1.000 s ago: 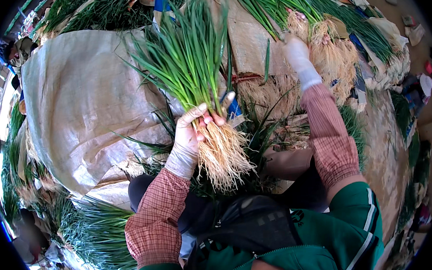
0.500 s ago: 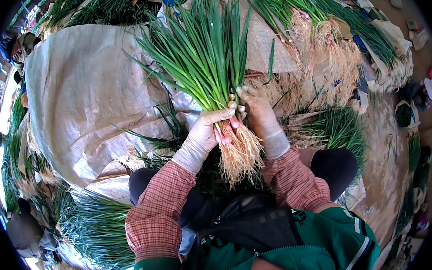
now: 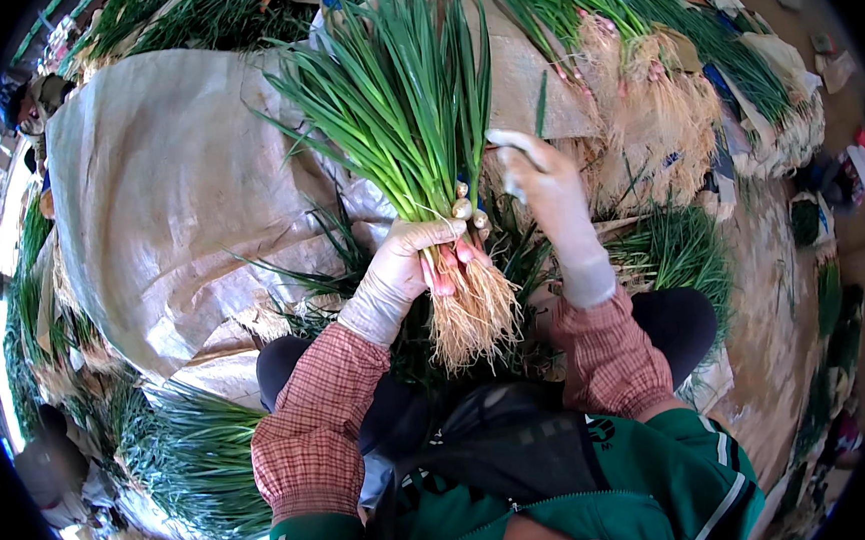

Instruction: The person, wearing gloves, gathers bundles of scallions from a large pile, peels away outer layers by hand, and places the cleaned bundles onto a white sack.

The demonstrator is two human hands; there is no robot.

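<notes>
My left hand (image 3: 393, 273), in a pale glove, is wrapped round a bunch of spring onions (image 3: 413, 131) just above the pink bulbs. The thumb lies across the front, and fingertips show at the bunch's right side. Green leaves fan upward and away from me; the tangled tan roots (image 3: 474, 317) hang toward my lap. To the right of the bunch is my right hand (image 3: 552, 186), gloved too and a little blurred. Its forefinger points left toward the leaves, the fingers are apart, and I see nothing held in them.
A large grey-white sheet (image 3: 186, 187) covers a mound at the left. More spring onions (image 3: 627, 46) lie at the far right, roots toward me. Other piles of greens lie at the near left (image 3: 190, 458) and beside my right knee (image 3: 677, 248).
My right hand has let go of the bunch's right side and moved up and to the right. My left hand keeps its grip, with the bunch shifted slightly left.
</notes>
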